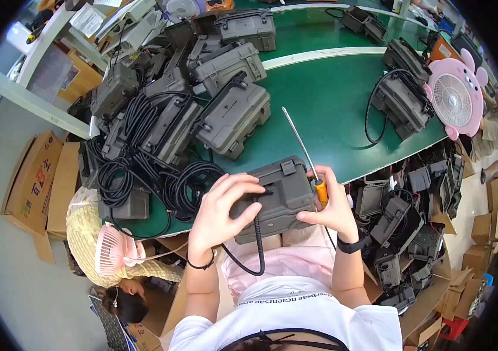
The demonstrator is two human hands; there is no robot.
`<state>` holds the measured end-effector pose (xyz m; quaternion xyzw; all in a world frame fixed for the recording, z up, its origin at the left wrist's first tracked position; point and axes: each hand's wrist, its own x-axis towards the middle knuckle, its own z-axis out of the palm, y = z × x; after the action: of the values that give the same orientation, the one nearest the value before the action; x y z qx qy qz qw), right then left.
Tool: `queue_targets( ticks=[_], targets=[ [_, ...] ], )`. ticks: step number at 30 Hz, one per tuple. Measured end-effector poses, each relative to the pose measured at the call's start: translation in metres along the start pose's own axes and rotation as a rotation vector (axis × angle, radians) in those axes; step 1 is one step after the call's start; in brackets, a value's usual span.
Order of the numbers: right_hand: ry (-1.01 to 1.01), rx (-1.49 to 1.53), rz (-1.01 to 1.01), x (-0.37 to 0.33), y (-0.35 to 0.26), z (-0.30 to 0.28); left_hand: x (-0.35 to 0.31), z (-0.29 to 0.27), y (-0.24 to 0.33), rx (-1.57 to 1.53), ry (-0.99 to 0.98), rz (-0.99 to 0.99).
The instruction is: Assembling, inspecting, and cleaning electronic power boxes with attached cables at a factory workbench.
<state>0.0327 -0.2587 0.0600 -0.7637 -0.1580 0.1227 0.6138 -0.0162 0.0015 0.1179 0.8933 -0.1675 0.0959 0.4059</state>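
Note:
A dark grey plastic case (287,202) is over my lap at the table's near edge. My left hand (221,212) grips its left side, fingers curled over the top beside the spot where a black cable (259,243) comes out. That cable loops down below the case. In my right hand (338,206) is a screwdriver (321,190) with an orange handle, held between the fingers with its long shaft pointing up and away. The thumb of that same hand presses on the right end of the case. The undersides of the fingers are partly hidden.
Several similar cases (234,114) and coiled black cables (193,184) are heaped on the green table (319,93) at left. A pink fan (455,96) stands at the right. Below it, a carton holds more cases (398,216). At lower left, another person (94,234) bends beside a small fan (117,248).

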Motion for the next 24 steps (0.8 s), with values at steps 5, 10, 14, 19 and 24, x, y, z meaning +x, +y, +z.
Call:
queue_targets(
  ticks=[5, 10, 14, 19, 24],
  targets=[
    [0.007, 0.017, -0.040, -0.003, 0.002, 0.005, 0.020, -0.007, 0.012, 0.072, -0.036, -0.055],
    [-0.033, 0.057, -0.009, -0.007, 0.005, 0.008, 0.026, 0.004, -0.004, 0.170, -0.161, 0.089],
    [0.020, 0.187, -0.150, -0.010, 0.029, 0.014, 0.020, 0.015, 0.006, 0.289, -0.153, 0.118],
    [0.035, 0.319, -0.129, -0.014, 0.043, 0.008, 0.011, 0.015, 0.001, 0.276, 0.039, 0.202],
    [0.245, 0.389, -0.056, -0.024, 0.048, -0.019, -0.026, -0.013, -0.024, 0.771, 0.569, -0.245]
  ],
)
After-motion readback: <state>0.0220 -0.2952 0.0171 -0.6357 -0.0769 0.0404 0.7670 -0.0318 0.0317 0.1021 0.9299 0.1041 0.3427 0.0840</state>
